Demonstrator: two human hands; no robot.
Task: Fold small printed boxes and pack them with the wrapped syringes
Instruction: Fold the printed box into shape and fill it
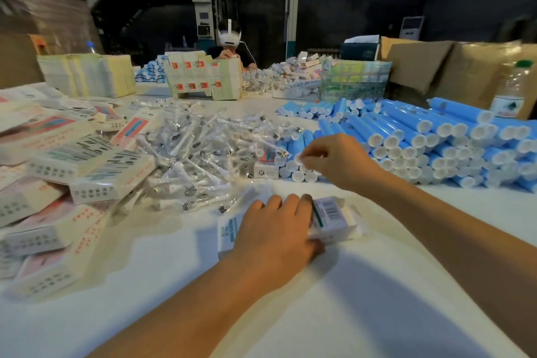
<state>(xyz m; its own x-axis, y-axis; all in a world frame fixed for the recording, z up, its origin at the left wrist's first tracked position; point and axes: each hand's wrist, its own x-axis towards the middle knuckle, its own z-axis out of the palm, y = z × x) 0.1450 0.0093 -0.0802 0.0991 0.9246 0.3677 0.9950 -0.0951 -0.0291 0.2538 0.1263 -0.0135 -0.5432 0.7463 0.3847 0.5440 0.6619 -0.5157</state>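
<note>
My left hand lies on the white table, its fingers curled around a small printed box with a barcode on its side. A printed sheet lies partly under that hand. My right hand reaches over the near end of the pile of blue tubes and pinches the white cap of one tube. A heap of clear-wrapped syringes fills the table's middle, just beyond my left hand. One small folded box lies between that heap and the tubes.
Packed pink-and-white boxes are heaped at the left. Flat box blanks and stacks of cartons stand at the back. Across the table a person works. Brown cardboard and a plastic bottle stand at the right.
</note>
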